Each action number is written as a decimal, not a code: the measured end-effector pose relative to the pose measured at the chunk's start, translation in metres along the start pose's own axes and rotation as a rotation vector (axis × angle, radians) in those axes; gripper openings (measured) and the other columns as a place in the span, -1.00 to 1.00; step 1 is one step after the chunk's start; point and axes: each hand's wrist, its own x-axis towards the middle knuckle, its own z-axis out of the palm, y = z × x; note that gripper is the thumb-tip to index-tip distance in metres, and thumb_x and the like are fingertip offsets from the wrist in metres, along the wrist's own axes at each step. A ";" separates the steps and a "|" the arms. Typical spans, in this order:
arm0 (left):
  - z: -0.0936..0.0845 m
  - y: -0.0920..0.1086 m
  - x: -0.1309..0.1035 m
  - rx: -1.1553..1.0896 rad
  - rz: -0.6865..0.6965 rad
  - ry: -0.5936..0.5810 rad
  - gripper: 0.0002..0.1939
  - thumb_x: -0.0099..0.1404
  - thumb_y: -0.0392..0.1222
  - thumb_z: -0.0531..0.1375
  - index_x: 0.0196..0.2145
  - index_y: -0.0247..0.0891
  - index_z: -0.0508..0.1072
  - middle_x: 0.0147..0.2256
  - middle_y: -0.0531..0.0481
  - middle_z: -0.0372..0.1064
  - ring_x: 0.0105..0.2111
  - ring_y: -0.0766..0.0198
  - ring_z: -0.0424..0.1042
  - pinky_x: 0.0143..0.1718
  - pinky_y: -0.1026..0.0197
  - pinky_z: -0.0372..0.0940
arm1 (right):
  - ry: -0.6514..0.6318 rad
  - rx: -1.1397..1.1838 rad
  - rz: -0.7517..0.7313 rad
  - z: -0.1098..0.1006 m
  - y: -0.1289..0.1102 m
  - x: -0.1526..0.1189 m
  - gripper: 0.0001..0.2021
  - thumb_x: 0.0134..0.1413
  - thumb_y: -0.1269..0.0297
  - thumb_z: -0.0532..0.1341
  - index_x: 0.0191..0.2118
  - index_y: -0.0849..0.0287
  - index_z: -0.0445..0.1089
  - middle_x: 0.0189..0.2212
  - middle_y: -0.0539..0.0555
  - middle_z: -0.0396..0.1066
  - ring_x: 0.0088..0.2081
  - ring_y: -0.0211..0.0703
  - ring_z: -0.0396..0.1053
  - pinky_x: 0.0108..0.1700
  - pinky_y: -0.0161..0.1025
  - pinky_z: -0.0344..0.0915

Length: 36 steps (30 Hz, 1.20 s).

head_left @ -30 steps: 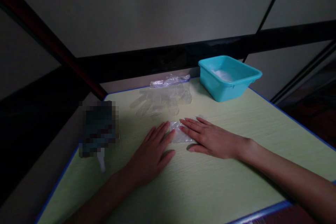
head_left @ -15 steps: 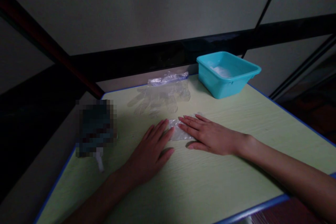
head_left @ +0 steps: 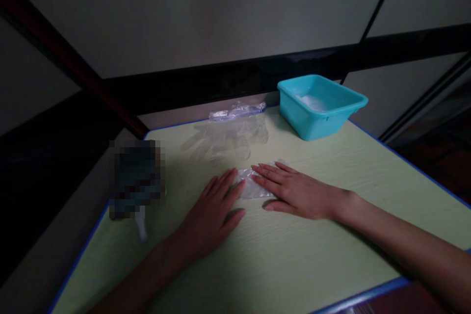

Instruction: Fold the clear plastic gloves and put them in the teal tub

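Note:
A folded piece of clear plastic film (head_left: 254, 190) lies flat on the table under my hands. My right hand (head_left: 294, 190) is palm down with its fingers stretched over the right part of the film, hiding much of it. At the film's left edge rests my left hand (head_left: 215, 216), also flat, its fingertips touching or just beside the plastic. Neither hand grips anything. Beyond them, clear disposable plastic gloves (head_left: 224, 142) are spread out on the tabletop, with a crumpled clear plastic bag (head_left: 235, 112) at their far edge.
A turquoise plastic basin (head_left: 321, 130) with whitish clear material inside stands at the back right of the pale table (head_left: 353, 250). At left is a blurred-out dark object (head_left: 138, 176) with a white strip (head_left: 140, 225) below it. Panelled doors (head_left: 228, 24) rise behind the table.
The view has shifted very slightly, so everything sits a little lower and farther right. Both hands stay flat in the same place on the film and table.

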 end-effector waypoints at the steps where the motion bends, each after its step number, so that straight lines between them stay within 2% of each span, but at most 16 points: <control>1: 0.000 0.000 0.000 -0.001 -0.001 0.001 -0.51 0.28 -0.11 -0.04 0.14 -0.30 0.06 0.20 -0.22 -0.15 0.18 0.07 -0.17 0.13 -0.07 -0.12 | -0.004 0.000 0.003 0.000 0.000 0.000 -0.37 0.16 -0.02 -0.10 0.22 0.31 -0.17 0.21 0.28 -0.23 0.20 0.03 -0.21 0.16 0.05 -0.22; 10: -0.003 0.002 -0.001 -0.013 -0.003 -0.008 -0.52 0.28 -0.14 -0.04 0.14 -0.29 0.04 0.21 -0.18 -0.20 0.19 0.08 -0.18 0.13 -0.07 -0.12 | -0.018 -0.012 -0.008 -0.003 0.001 -0.001 -0.36 0.16 -0.02 -0.09 0.21 0.33 -0.16 0.21 0.29 -0.29 0.20 0.03 -0.20 0.16 0.03 -0.18; 14: -0.003 0.003 -0.001 -0.020 -0.030 0.007 -0.53 0.28 -0.15 -0.03 0.13 -0.29 0.06 0.23 -0.23 -0.33 0.19 0.05 -0.20 0.12 -0.07 -0.10 | 0.002 -0.014 -0.015 -0.005 0.006 -0.002 -0.35 0.14 -0.03 -0.07 0.21 0.34 -0.12 0.20 0.28 -0.21 0.20 -0.02 -0.19 0.16 -0.03 -0.14; 17: -0.002 0.002 -0.001 -0.027 -0.026 -0.001 -0.53 0.28 -0.14 -0.03 0.13 -0.28 0.05 0.23 -0.21 -0.29 0.19 0.06 -0.20 0.13 -0.07 -0.12 | 0.011 -0.032 0.007 -0.007 0.012 -0.004 -0.35 0.14 -0.03 -0.07 0.20 0.37 -0.11 0.19 0.29 -0.16 0.20 -0.03 -0.18 0.17 -0.04 -0.14; 21: -0.003 0.003 -0.001 -0.042 -0.026 0.024 -0.42 0.28 -0.15 -0.02 0.19 -0.30 -0.14 0.23 -0.20 -0.31 0.20 0.08 -0.24 0.13 -0.06 -0.13 | 0.094 -0.042 0.054 -0.009 0.019 -0.004 -0.31 0.13 -0.07 -0.10 0.21 0.36 -0.16 0.19 0.30 -0.18 0.20 0.00 -0.20 0.17 0.02 -0.17; 25: -0.005 0.005 0.000 -0.025 0.017 0.046 -0.37 0.27 -0.21 -0.03 0.21 -0.30 -0.26 0.24 -0.15 -0.36 0.20 0.11 -0.29 0.15 -0.04 -0.18 | 0.141 -0.030 0.053 -0.006 0.012 0.001 -0.26 0.10 -0.12 -0.11 0.21 0.41 -0.20 0.20 0.32 -0.23 0.21 0.01 -0.26 0.18 -0.01 -0.19; 30: -0.004 0.004 0.003 0.012 0.120 -0.023 -0.43 0.29 -0.22 -0.08 0.20 -0.35 -0.20 0.23 -0.14 -0.26 0.21 0.19 -0.29 0.17 0.01 -0.21 | 0.094 -0.007 0.001 0.005 -0.005 0.010 -0.22 0.10 -0.13 -0.11 0.20 0.50 -0.18 0.20 0.37 -0.27 0.21 0.01 -0.30 0.20 -0.08 -0.23; 36: -0.004 0.003 0.005 0.033 0.106 -0.092 -0.46 0.29 -0.19 -0.08 0.18 -0.41 -0.11 0.22 -0.20 -0.25 0.21 0.18 -0.31 0.16 -0.01 -0.22 | 0.072 0.038 0.020 0.011 -0.007 0.011 -0.22 0.09 -0.13 -0.10 0.21 0.49 -0.20 0.20 0.35 -0.28 0.21 0.00 -0.32 0.20 -0.09 -0.24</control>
